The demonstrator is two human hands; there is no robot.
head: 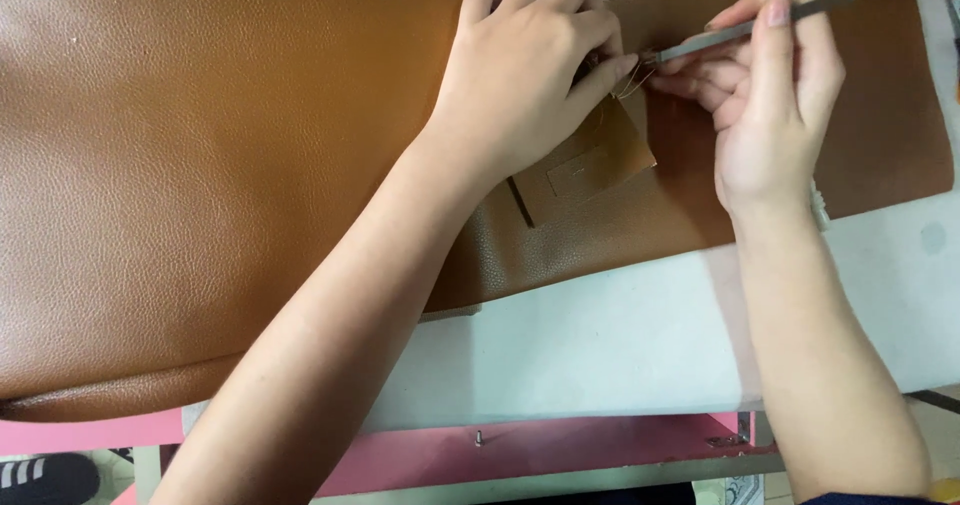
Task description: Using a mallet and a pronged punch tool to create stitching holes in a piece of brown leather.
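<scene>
Brown leather (200, 165) covers the pale counter (620, 335) – left hand (525, 65) presses a leather patch (585, 160), right hand (775, 95) pinches a thin metal tool (750, 27) beside it.

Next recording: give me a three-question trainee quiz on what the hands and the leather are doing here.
1. True or false: the right hand holds a thin grey metal tool.
2. What does the left hand press down on?
A. a pink frame
B. a small tan leather tab on the brown leather sheet
C. a white cloth
3. Fill in: the tool's tip meets the tab near the left hand's ____.

Key
1. True.
2. B: the tab lies on the brown leather sheet, which rests on the white table.
3. Fingertips; loose thread shows there.
</scene>
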